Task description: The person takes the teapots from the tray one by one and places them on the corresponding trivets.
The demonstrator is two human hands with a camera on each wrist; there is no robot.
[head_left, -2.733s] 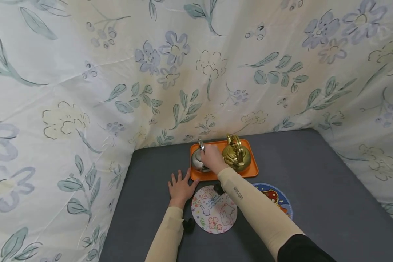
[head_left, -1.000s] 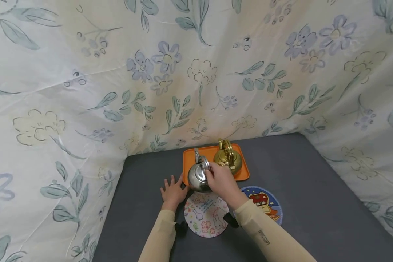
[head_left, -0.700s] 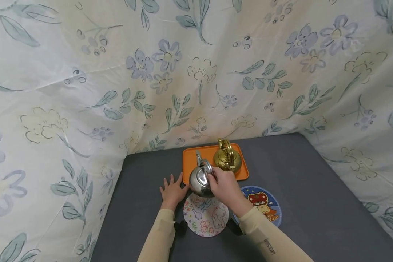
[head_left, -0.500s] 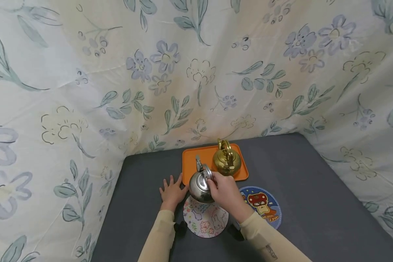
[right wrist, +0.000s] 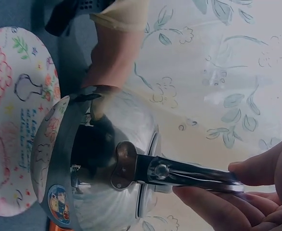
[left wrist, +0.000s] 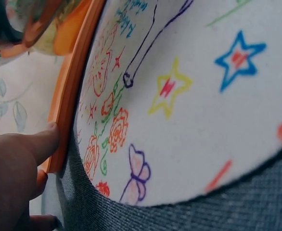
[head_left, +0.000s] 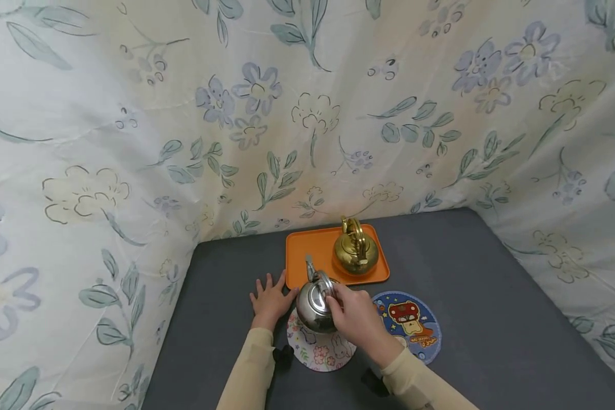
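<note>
Currently your right hand (head_left: 356,316) has its grip curled round the silver kettle (head_left: 314,302) handle, kettle over the white doodled mat (head_left: 319,352). Your left hand (head_left: 270,300) lies flat, fingers spread, on the grey counter (head_left: 492,319), touching the orange tray (head_left: 307,250) holding a gold kettle (head_left: 356,254).

Silver kettle (head_left: 315,303), gold kettle (head_left: 356,254), orange tray (head_left: 304,250), doodle-patterned white mat (head_left: 320,353).
</note>
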